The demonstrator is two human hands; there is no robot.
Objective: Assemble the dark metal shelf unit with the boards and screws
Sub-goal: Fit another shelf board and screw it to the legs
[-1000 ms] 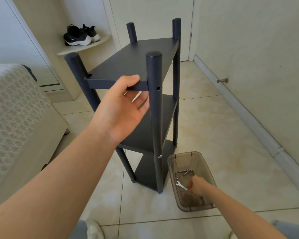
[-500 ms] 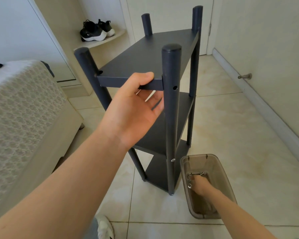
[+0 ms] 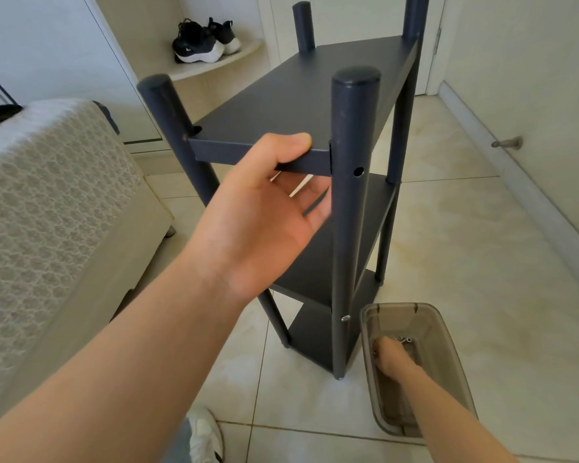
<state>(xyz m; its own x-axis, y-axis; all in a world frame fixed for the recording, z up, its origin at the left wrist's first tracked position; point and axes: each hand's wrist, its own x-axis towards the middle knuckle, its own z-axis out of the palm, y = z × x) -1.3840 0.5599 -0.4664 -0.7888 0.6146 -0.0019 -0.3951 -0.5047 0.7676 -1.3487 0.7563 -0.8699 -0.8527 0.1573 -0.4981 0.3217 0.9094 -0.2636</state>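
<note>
The dark metal shelf unit (image 3: pixel 315 95) stands upright on the tiled floor, with three boards between four round posts. My left hand (image 3: pixel 268 208) grips the front edge of the top board (image 3: pixel 241 152), thumb on top and fingers underneath. The near right post (image 3: pixel 351 195) shows an unfilled screw hole (image 3: pixel 358 171) just right of that hand, and a silver screw head (image 3: pixel 345 318) lower down. My right hand (image 3: pixel 386 357) reaches into a smoky plastic bin (image 3: pixel 425 315) on the floor, next to small screws (image 3: pixel 403 339). Its fingers are hidden, so I cannot tell its grasp.
A bed or sofa with a patterned cover (image 3: pixel 47 195) fills the left side. Black sneakers (image 3: pixel 204 41) sit on a corner ledge behind the unit. A door stopper (image 3: pixel 507 143) sticks out of the right wall. My shoe (image 3: pixel 203 436) is at the bottom.
My head has come closer to the unit and shifted. My right hand has moved toward the far end of the bin, over the screws. My left hand keeps its hold on the top board.
</note>
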